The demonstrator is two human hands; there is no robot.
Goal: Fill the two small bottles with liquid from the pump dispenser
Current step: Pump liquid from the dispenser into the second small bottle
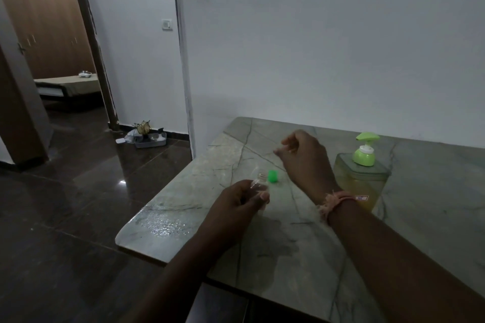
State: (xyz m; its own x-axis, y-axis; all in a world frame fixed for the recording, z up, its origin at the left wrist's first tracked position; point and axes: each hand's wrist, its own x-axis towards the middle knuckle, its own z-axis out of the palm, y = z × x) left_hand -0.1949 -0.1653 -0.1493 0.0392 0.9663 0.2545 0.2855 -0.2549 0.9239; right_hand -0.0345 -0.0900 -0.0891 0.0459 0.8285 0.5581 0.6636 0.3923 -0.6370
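Both hands near the counter (183,207) edge: left (236,204) grips uncapped bottle (258,183), right (304,162) loosely curled, empty.

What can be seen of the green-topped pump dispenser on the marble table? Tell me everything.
The clear, squarish plastic pump dispenser stands upright on the grey-green veined marble table, near the white wall. Its pump head, nozzle and collar are light green with a white neck between them. Yellowish liquid fills most of the body. A small white label with red marks sits low on its front. The right hand hovers to its left, and that arm partly covers its lower left side; nothing visibly touches it.
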